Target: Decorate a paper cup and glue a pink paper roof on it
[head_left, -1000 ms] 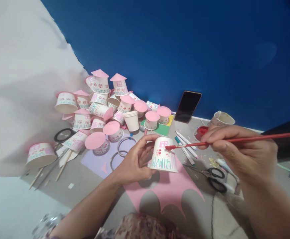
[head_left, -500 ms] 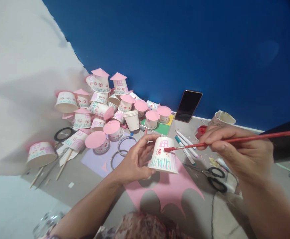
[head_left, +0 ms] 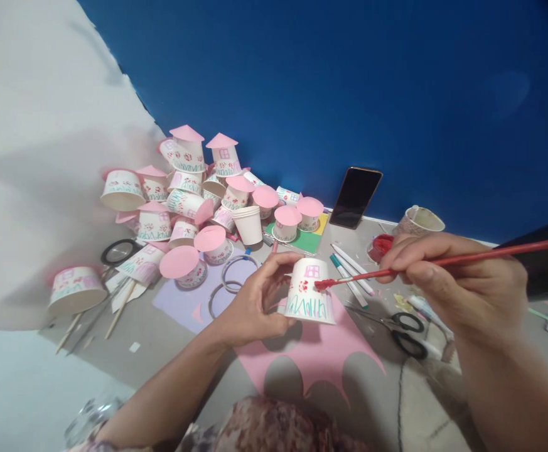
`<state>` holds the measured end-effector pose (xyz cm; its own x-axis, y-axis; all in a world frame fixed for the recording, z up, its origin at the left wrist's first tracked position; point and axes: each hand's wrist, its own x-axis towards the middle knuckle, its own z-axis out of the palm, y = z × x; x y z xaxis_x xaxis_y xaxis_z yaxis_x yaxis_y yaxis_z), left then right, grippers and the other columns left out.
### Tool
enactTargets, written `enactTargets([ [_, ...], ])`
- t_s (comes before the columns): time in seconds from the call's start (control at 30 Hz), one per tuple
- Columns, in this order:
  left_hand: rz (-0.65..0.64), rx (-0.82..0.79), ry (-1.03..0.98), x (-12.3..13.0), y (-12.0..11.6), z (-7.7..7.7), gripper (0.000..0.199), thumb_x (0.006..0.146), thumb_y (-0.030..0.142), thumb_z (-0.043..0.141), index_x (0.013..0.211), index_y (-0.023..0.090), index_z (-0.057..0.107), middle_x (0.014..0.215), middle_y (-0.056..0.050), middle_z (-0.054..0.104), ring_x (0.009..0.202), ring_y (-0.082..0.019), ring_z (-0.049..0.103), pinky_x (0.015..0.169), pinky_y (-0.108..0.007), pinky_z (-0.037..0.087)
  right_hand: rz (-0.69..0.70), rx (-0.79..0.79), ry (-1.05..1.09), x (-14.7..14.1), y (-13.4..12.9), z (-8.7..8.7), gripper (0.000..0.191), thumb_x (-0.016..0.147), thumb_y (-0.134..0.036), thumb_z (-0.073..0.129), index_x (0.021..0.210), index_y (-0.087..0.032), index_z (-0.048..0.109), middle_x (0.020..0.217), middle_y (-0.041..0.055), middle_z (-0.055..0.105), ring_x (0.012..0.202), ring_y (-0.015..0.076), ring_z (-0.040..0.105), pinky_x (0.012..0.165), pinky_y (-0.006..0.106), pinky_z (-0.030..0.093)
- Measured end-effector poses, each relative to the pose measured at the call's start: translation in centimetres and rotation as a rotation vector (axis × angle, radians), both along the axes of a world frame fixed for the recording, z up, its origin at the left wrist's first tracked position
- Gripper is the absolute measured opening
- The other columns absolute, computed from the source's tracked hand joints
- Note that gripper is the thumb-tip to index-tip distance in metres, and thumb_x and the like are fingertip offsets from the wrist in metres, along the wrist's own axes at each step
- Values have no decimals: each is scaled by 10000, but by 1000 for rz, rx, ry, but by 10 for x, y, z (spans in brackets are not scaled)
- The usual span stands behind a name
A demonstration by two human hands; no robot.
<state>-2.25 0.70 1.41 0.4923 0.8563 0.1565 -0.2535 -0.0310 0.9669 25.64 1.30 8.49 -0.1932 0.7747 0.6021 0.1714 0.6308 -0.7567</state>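
Head view is showing the left hand (head_left: 255, 307) curving part-way open around a small white paper cup (head_left: 307, 301), its thumb pressing near the lower rim and its fingers wrapping the far side. The cup is being held upside down, wide rim below, over a scalloped sheet of pink paper (head_left: 316, 351), and is carrying a pink window, red blotches and green zigzag strokes. The right hand (head_left: 471, 289) is closing thumb and fingers together on a slender red paintbrush (head_left: 363, 275), whose red-loaded tip is overlapping the cup's side (whether it is actually touching, I cannot tell). The cup is hiding some left fingertips, the right hand is partly covering a small container of red paint (head_left: 380, 249), and the brush's handle is running out past the right edge. A black object (head_left: 537, 267) there is being cut off too, and a clear, shiny thing (head_left: 90, 417) at lower left is staying hard to make out. A grey tabletop (head_left: 155, 342) is bearing everything, including a heap of pink-roofed white paper cups (head_left: 186, 204), while a deep blue wall (head_left: 330, 94) and a white wall (head_left: 33, 94) are meeting behind.
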Motion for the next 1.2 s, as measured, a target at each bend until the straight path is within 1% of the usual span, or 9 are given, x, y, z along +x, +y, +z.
enactTargets([
  [0.1, 1, 15, 24, -1, 1, -1, 743, 748, 202, 848, 1424, 311, 562, 1395, -99, 577, 1341, -337, 568, 1110, -455, 478, 0, 4, -42, 0, 1, -1, 103, 971, -224, 709, 896, -254, 773, 762, 16, 745, 705, 205, 708, 544, 315, 550],
  [0.2, 6, 36, 40, -2, 1, -2, 741, 751, 225, 853, 1427, 308, 562, 1402, -105, 565, 1329, -344, 569, 1097, -460, 483, -35, 4, -83, 1, 0, -2, 100, 966, -238, 718, 887, -261, 775, 769, 13, 745, 691, 202, 711, 520, 307, 538],
  [0.33, 14, 49, 43, -2, 1, -3, 730, 761, 220, 850, 1424, 320, 564, 1384, -92, 566, 1323, -325, 572, 1088, -430, 480, -78, 15, -94, 3, -1, -1, 104, 963, -241, 720, 879, -265, 776, 780, 13, 753, 691, 203, 720, 511, 304, 537],
  [0.47, 10, 55, 27, -1, 1, -3, 731, 760, 201, 843, 1426, 315, 564, 1380, -91, 567, 1319, -313, 572, 1102, -420, 474, -78, 29, -84, 3, -1, 0, 116, 968, -231, 710, 875, -260, 772, 764, 16, 751, 686, 205, 720, 505, 301, 532],
  [0.63, 5, 56, 16, -1, 2, -2, 742, 748, 179, 840, 1426, 317, 572, 1425, -92, 552, 1345, -323, 560, 1129, -436, 467, -51, 32, -105, -1, 0, 0, 110, 964, -228, 714, 872, -260, 765, 740, 9, 736, 646, 199, 706, 491, 298, 532],
  [0.7, 3, 55, 10, -1, 2, -2, 750, 739, 168, 835, 1425, 320, 575, 1434, -91, 554, 1350, -327, 560, 1126, -440, 471, -64, 27, -106, -1, 0, 1, 110, 963, -233, 717, 868, -263, 763, 736, 5, 736, 642, 196, 704, 484, 294, 524],
  [0.83, 13, 47, 3, 0, 1, -2, 742, 741, 164, 831, 1423, 302, 572, 1432, -100, 571, 1359, -330, 558, 1136, -444, 464, -89, 49, -104, 2, -2, 3, 110, 965, -221, 718, 874, -260, 765, 771, 3, 752, 678, 189, 717, 512, 293, 533],
  [1.03, 17, 8, -37, 0, 1, -3, 761, 722, 113, 814, 1416, 293, 561, 1441, -97, 574, 1400, -326, 532, 1140, -415, 450, -114, 90, -100, 7, 0, 3, 118, 964, -195, 716, 866, -249, 755, 783, 4, 748, 742, 194, 728, 567, 305, 544],
  [1.2, 6, 6, -51, 1, 1, -2, 787, 712, 75, 801, 1426, 294, 554, 1492, -110, 554, 1431, -336, 513, 1128, -402, 446, -87, 103, -91, 6, 0, 3, 111, 964, -189, 713, 873, -241, 751, 767, 7, 741, 722, 192, 722, 529, 297, 523],
])
